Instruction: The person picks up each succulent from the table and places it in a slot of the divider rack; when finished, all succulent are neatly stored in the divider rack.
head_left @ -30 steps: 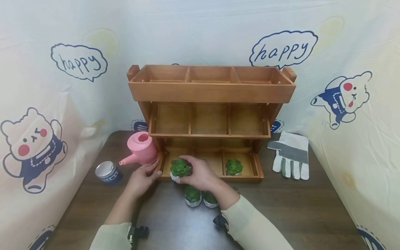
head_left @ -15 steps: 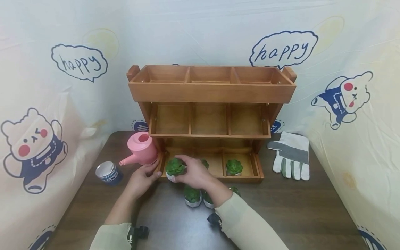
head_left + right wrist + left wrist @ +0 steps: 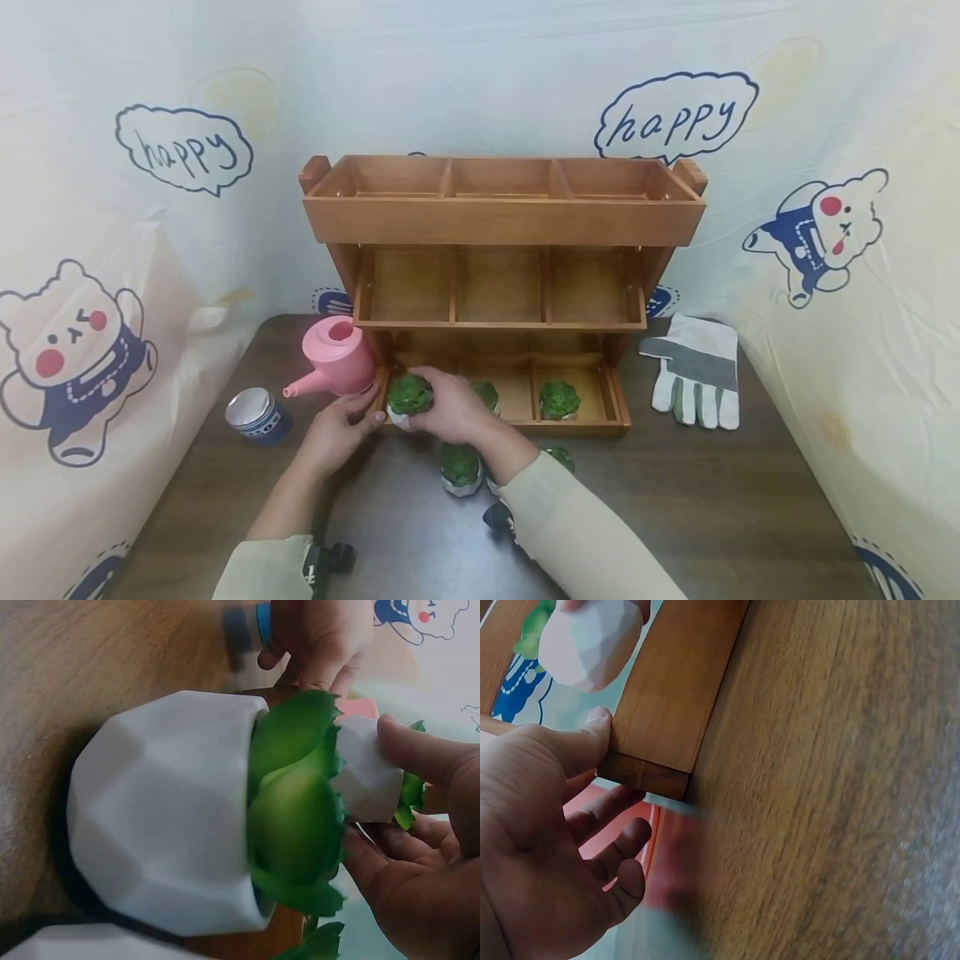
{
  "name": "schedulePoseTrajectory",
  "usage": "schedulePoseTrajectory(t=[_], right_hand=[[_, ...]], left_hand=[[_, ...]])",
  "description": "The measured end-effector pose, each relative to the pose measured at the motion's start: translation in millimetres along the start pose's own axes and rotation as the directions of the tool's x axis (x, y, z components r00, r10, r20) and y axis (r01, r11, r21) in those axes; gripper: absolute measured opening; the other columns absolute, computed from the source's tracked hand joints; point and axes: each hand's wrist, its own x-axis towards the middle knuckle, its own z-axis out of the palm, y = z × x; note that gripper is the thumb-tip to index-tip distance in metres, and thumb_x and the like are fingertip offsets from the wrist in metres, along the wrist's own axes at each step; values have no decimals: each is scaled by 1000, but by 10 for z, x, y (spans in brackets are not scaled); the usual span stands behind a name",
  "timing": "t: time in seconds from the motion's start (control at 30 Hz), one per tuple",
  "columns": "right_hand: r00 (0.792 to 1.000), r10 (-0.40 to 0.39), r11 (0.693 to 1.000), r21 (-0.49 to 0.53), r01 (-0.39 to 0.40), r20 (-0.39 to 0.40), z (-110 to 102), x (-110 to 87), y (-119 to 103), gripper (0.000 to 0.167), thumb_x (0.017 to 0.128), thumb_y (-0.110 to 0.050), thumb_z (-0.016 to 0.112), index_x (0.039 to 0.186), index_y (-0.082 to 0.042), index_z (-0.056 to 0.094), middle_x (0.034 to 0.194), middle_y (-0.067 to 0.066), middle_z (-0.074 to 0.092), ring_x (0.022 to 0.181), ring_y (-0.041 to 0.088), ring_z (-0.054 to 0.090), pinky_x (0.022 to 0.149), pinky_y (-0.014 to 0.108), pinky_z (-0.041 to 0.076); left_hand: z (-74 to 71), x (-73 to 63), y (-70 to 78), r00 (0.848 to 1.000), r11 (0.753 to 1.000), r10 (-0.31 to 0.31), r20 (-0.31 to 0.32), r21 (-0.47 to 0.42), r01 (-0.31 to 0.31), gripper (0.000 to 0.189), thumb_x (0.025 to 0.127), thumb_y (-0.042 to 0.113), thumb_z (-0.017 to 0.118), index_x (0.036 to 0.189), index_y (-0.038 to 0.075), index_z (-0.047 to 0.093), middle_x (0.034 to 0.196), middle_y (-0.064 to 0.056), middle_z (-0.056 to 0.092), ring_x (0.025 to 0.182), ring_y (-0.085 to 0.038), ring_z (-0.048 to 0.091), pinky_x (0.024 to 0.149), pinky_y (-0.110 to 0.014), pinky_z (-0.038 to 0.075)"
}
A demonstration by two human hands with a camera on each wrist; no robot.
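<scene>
Currently, head view: the right hand is holding a potted succulent at seven o'clock, by the rack. Left wrist: the left hand is pinching the rack's end. Right wrist: right fingers are clamping the seemingly light, stiff pot's wall, probably its surest hold.

Green succulent, faceted white pot — held roughly upright, at lower left of three-tier wooden rack

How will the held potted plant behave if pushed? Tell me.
The white pot narrows toward its base, so it may tip. Its faceted sides look smooth, perhaps slightly slippery. The green leaves form a compact cluster, so they're probably fairly stiff.
</scene>
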Motion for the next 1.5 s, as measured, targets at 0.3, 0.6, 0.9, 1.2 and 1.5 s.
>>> schedulePoseTrajectory(t=[0.3,0.6,0.9,1.2,1.5], right_hand=[[998,64,998,6,-64,17,13,114,-6,81,83,-33,89,153,-22,50,142,2,62,124,20,61,106,45,51],[997,80,997,-11,-80,10,77,227,-48,81,81,-34,90,152,-21,52,141,1,62,126,20,60,107,45,50],[994,106,994,-26,-106,0,169,326,-48,82,80,-28,92,151,-17,53,140,4,64,123,21,62,107,43,50],[998,58,994,-94,-54,39,253,350,43,76,81,-27,90,147,-14,57,137,6,66,123,22,62,107,39,49],[998,36,994,-101,-31,55,240,367,91,75,81,-26,89,147,-12,57,138,7,65,125,23,62,108,36,48]], left_hand=[[14,30,6,1000,1000,15,0,-4,-15,73,96,53,69,159,26,43,160,-14,45,145,-45,42,110,-74,32],[-25,-4,5,1000,1000,23,-1,-12,-23,71,97,49,70,159,25,43,159,-13,46,142,-45,46,108,-73,35],[-4,-8,-30,1000,999,9,-8,-40,-9,74,94,57,70,158,30,44,160,-8,46,143,-43,46,109,-72,36],[-1,-28,-32,1000,999,18,-4,-31,-19,70,96,50,71,158,29,44,159,-10,47,143,-43,46,109,-72,35],[0,-32,-29,1000,998,8,0,-55,-8,71,96,53,70,158,33,43,160,-7,47,144,-42,45,109,-72,35]])
